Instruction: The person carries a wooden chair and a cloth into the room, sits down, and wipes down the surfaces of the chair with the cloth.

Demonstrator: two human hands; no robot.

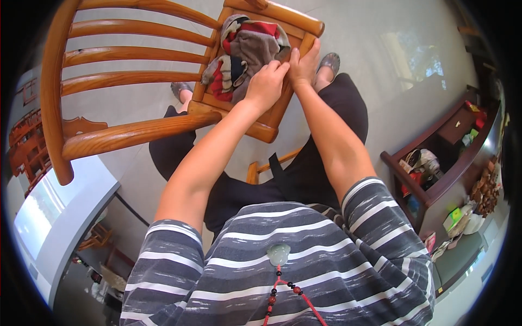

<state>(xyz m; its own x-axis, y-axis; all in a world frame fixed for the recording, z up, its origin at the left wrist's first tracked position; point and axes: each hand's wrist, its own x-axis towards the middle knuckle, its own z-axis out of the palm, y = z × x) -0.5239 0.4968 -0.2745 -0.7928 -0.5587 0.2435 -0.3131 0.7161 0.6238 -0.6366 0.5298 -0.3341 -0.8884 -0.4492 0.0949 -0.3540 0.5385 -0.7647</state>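
A wooden chair [134,133] with a slatted back extends before me, its seat between my knees. On the seat lies a crumpled grey, red and cream cloth [255,47]. My left hand [267,83] is over the near right part of the seat, beside the cloth, with its fingers curled in and their tips close to my right hand. Whether those fingers pinch anything is hidden. My right hand [304,65] rests on the seat's right edge rail, thumb and fingers apart; its grip on the rail is not clear.
A dark wooden cabinet [408,179] with open compartments holding assorted items stands at the right. At the lower left is a glossy pale table or counter [77,212]. Reddish wooden furniture [30,146] appears at the far left. A lighter wooden piece [253,173] shows below the seat, between my legs.
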